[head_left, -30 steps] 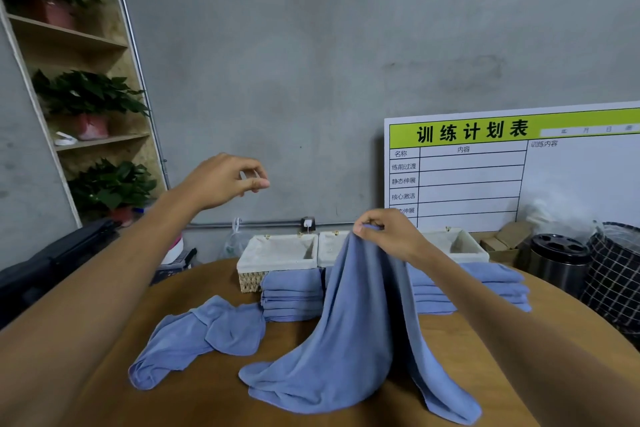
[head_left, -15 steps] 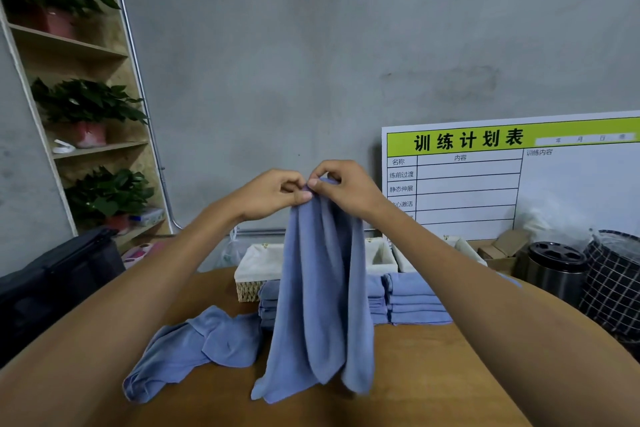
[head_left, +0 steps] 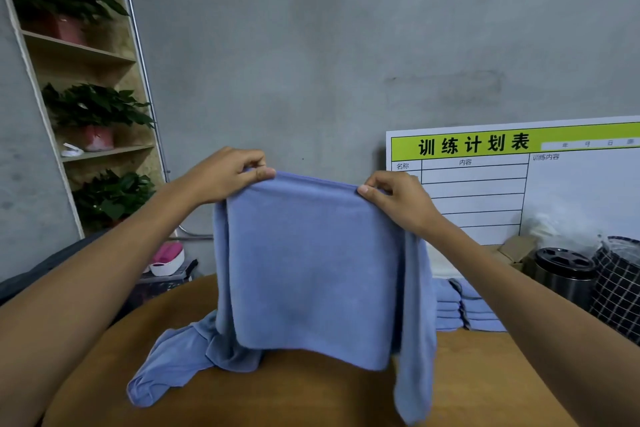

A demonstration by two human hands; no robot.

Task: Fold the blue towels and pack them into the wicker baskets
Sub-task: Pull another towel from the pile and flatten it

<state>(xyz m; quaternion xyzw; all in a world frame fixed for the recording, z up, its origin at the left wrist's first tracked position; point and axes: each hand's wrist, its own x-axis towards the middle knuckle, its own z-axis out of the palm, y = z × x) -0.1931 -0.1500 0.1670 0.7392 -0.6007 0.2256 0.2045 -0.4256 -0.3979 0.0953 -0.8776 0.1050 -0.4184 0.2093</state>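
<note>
I hold a blue towel (head_left: 311, 267) up in the air, spread flat in front of me above the round wooden table (head_left: 311, 395). My left hand (head_left: 225, 177) pinches its top left corner and my right hand (head_left: 398, 201) pinches its top right corner. The towel hangs doubled, with longer ends trailing down at both sides. A crumpled blue towel (head_left: 166, 364) lies on the table at the lower left. Stacks of folded blue towels (head_left: 464, 308) show at the right behind the held towel. The wicker baskets are hidden behind the held towel.
A white planning board (head_left: 519, 184) leans on the grey wall at the right. A metal canister (head_left: 561, 274) and a checked container (head_left: 620, 288) stand at the table's right edge. A shelf with potted plants (head_left: 93, 107) stands at the left.
My hands, which met at the towel's top half a second ago, have moved apart along its top edge, spreading it wide. One second ago my left hand was free.
</note>
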